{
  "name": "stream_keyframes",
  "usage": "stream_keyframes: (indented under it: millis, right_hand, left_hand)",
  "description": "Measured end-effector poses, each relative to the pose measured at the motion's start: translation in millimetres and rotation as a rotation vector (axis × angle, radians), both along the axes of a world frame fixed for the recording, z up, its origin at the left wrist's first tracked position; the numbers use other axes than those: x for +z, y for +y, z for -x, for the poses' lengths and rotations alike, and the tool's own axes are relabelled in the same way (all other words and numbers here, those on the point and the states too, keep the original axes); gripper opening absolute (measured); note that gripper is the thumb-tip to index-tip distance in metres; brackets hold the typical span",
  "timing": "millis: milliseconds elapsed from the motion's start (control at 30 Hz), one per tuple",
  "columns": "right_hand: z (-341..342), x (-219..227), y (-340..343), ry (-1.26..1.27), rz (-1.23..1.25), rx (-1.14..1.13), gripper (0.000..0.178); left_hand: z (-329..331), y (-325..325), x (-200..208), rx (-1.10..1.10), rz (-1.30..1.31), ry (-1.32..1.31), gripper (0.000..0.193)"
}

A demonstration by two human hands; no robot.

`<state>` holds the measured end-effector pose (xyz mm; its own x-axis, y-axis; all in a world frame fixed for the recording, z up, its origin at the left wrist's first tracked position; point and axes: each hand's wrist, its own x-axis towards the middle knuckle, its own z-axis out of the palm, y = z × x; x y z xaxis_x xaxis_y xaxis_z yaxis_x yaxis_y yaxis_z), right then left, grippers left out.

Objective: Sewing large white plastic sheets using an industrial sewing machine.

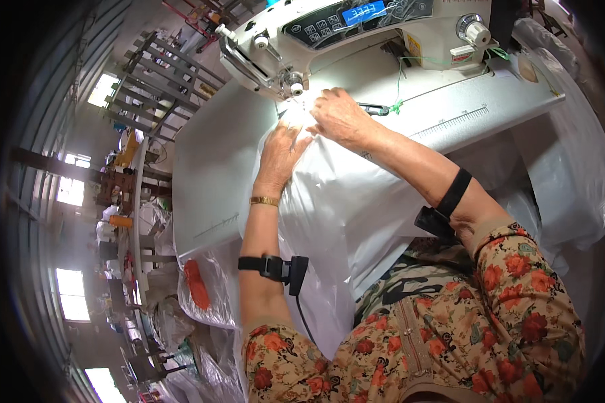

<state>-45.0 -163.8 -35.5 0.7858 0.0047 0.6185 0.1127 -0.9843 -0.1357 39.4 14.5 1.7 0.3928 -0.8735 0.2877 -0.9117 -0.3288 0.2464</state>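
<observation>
Left hand (279,158) and right hand (343,119) crowd the sewing machine (356,30), fingers' hold unclear; white sheet (323,208) trails lengthwise lapward.

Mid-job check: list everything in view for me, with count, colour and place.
Sewing machine: one, white, top
Display: one, blue, on the machine
Table: one, silver-grey, beneath the machine
White sheet: one, under the hands, draping toward the person
Green thread: tangle, right of the hands
Small tool: one, black, beside the tangle
Plastic sheeting: translucent, right; count unclear
Bundle: one, orange-red, lower left
Slatted rack: one, grey, upper left
Windows: several, bright, far left
Other clutter: far left, too small to tell
Wristband: one, gold, left wrist
Straps: two, black, forearms
Floral top: one, tan and red, bottom
Left hand: one, bare, on sheet
Right hand: one, bare, near needle area
</observation>
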Motion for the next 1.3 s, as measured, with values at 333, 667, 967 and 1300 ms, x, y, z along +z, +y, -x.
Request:
stream_keyframes:
  millis: [333,667,967,1300]
  right_hand:
    - [86.4,22.2,-4.1,-0.44,-0.613,0.274,0.02]
    - [149.3,-43.8,105.0,0.675,-1.511,0.462,0.034]
    - [217.0,52.4,151.5,1.164,-1.583,1.436,0.032]
    - [238.1,9.2,168.9,1.461,-1.578,1.373,0.017]
  left_hand:
    - [241.0,168.0,-74.3,0.51,0.044,0.097,0.092]
    - [330.2,286.5,-117.9,0.982,0.976,0.953,0.01]
    - [282.8,371.9,100.6,0.952,0.564,0.068,0.013]
    - [136.4,383.8,12.6,0.663,-0.515,-0.435,0.02]
